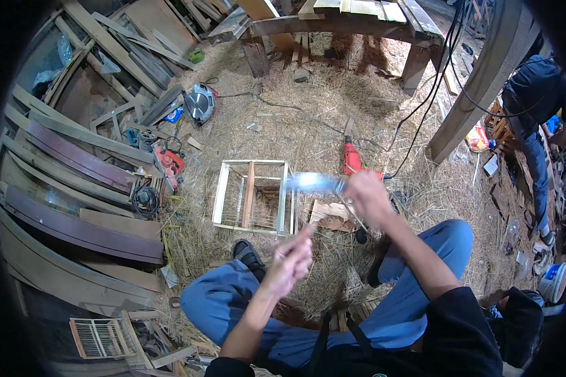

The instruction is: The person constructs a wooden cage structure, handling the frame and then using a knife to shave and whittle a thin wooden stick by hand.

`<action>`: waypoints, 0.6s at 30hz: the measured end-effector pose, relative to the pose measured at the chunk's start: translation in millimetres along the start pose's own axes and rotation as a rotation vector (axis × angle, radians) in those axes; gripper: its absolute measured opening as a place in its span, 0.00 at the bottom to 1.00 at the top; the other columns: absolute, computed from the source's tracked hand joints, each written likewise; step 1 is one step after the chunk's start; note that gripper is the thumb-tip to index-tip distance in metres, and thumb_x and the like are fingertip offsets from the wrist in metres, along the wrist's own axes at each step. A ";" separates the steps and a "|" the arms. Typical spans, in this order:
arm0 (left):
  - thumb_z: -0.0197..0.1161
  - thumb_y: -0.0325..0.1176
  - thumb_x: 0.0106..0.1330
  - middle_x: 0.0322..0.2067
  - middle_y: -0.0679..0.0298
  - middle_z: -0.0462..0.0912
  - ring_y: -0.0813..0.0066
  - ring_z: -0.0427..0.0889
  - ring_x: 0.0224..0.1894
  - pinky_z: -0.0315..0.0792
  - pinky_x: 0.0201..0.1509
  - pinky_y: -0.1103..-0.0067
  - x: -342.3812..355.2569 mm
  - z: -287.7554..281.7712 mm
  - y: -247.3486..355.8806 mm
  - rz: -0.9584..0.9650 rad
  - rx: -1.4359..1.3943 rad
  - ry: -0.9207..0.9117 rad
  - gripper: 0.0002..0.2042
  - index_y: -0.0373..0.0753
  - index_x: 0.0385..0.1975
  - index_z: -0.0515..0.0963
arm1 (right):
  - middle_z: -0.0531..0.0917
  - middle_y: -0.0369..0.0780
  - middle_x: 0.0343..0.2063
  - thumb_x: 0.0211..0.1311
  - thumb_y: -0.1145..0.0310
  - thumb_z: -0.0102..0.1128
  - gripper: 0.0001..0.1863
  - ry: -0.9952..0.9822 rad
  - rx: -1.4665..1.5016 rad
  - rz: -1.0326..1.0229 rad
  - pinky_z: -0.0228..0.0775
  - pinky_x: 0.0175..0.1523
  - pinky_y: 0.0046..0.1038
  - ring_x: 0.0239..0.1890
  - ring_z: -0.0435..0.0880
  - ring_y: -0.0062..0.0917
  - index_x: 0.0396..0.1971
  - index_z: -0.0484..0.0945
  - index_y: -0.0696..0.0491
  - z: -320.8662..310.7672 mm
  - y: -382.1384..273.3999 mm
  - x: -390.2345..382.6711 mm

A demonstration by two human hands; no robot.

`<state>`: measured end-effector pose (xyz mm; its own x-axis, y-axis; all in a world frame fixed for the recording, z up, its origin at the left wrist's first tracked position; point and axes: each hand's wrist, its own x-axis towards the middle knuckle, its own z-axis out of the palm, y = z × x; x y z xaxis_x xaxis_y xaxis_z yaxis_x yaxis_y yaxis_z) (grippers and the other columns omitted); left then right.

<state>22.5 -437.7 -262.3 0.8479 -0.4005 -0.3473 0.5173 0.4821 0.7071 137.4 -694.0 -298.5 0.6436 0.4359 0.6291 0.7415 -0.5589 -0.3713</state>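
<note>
At the left, the red handheld power tool [168,164] and, farther off, the circular saw [200,103] rest on the straw-strewn floor [270,135], well apart from my hands. In the centre, the box-shaped wooden frame [249,195] sits on the floor in front of me, beyond my feet. To its near right, my left hand [290,261] is narrow, fingers drawn together; I cannot tell whether a thin piece is pinched in them. Next, the shiny blade [314,181] points left; its tip overlaps the frame's right edge in view, contact uncertain. A broken wood piece [332,215] lies just nearer, and the red power drill [352,157] lies beyond. At the right, my right hand [368,198], blurred, is closed around the blade's handle end. For good control, I judge it best to grip firmly, use short strokes, hold the left fingers out of the blade's path, and spare the frame's slender rails.
</note>
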 end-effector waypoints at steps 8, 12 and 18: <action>0.53 0.31 0.75 0.24 0.76 0.62 0.90 0.57 0.20 0.51 0.20 0.91 2.3 3.8 -6.7 0.059 0.063 0.166 0.22 0.44 0.68 0.66 | 0.77 0.45 0.32 0.75 0.64 0.45 0.14 0.016 0.114 0.357 0.63 0.45 0.35 0.38 0.74 0.36 0.49 0.73 0.57 -20.1 -27.0 20.6; 0.55 0.33 0.74 0.26 0.72 0.69 0.90 0.58 0.20 0.54 0.21 0.89 0.2 8.7 -9.6 0.044 0.172 0.194 0.22 0.43 0.67 0.66 | 0.75 0.39 0.33 0.76 0.59 0.47 0.19 -0.065 0.601 0.535 0.65 0.42 0.29 0.36 0.72 0.25 0.54 0.70 0.58 2.4 -47.3 23.6; 0.55 0.35 0.75 0.28 0.69 0.73 0.90 0.59 0.18 0.53 0.20 0.88 3.0 16.9 -12.7 0.099 0.166 0.165 0.20 0.40 0.64 0.68 | 0.72 0.29 0.27 0.72 0.60 0.57 0.16 -0.114 0.909 0.596 0.62 0.34 0.21 0.30 0.67 0.12 0.46 0.76 0.59 6.9 -57.5 41.7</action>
<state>16.5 -458.2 -261.9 0.9077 -0.2191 -0.3578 0.4168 0.3727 0.8291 123.0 -638.8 -255.6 0.9249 0.3569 0.1315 0.1377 0.0079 -0.9904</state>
